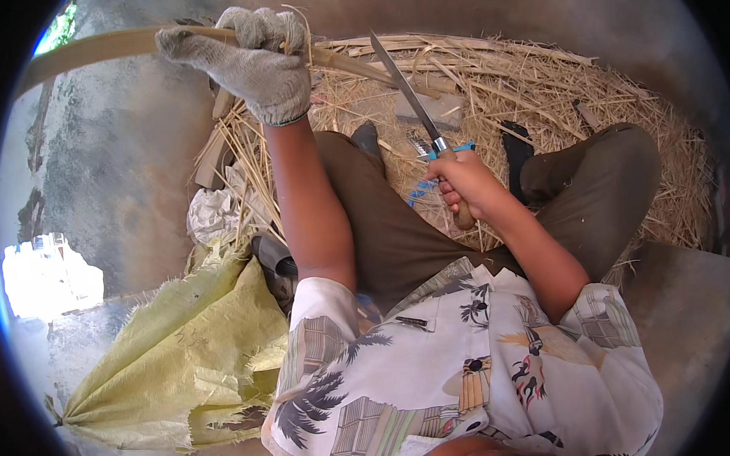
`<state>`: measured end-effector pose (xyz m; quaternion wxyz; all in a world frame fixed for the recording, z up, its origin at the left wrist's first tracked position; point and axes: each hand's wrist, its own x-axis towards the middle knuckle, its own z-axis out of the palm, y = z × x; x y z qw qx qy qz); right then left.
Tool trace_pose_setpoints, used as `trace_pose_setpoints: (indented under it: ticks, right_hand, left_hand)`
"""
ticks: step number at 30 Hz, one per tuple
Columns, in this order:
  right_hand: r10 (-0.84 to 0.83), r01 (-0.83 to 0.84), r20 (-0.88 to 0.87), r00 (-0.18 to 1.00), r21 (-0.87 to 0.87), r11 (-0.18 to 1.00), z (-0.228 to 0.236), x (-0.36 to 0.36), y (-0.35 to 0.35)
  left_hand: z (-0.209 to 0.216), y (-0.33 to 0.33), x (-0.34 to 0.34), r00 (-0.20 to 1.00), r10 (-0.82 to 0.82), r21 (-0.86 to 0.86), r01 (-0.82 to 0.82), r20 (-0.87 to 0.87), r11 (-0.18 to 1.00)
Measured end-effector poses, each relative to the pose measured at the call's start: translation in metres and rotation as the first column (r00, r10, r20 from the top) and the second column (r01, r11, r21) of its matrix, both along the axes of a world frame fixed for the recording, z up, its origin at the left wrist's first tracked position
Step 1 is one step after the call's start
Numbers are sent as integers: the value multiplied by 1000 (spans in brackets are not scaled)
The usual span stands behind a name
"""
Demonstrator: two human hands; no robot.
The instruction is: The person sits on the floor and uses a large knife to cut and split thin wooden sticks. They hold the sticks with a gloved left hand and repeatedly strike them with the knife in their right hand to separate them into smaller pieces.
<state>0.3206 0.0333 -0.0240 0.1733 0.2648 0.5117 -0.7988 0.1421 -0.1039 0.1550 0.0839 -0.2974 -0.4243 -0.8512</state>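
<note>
My left hand (267,71), in a grey knitted glove, is raised at the upper left and closed around a long, pale bamboo strip (109,45). The strip runs from the far left edge through my fingers and slopes down to the right, toward the shavings. A thin sliver curls up beside the gloved fingers. In front of my lap, my bare right hand (466,184) is wrapped round the wooden handle of a knife (408,90). Its long, narrow blade points up and slightly left, its middle close to the strip's right end; whether they touch I cannot tell.
Thin bamboo shavings (620,155) cover the floor around my bent legs. A grey block (449,111) lies between my feet, with blue scraps (420,191) nearer. At left are a yellow woven sack (176,347) and a crumpled whitish wad (212,216). A wall (121,148) stands behind.
</note>
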Motion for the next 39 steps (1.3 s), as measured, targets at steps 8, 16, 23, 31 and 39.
trace_pose_setpoints:
  ticks: [8,16,23,31,39]
  right_hand:
    - [-161,457,-521,838,510,729,-23,2,-22]
    - [4,-3,-3,1000,177,984,-48,-18,-9]
    - [59,167,-320,945,632,757,15,2,15]
    - [-130,376,-416,900,590,714,-76,-23,-16]
    - [22,-7,72,997,-201,979,-75,-28,-1]
  left_hand:
    - [-12,-10,-31,993,-121,26,121,-4,992]
    - [-4,-4,-12,999,-42,-33,42,1,999]
    - [-5,-8,-9,1000,-9,-8,9,23,1000]
    - [9,1,-5,1000,5,-33,-5,2,999]
    - [0,7,4,999,-16,0,16,30,1000]
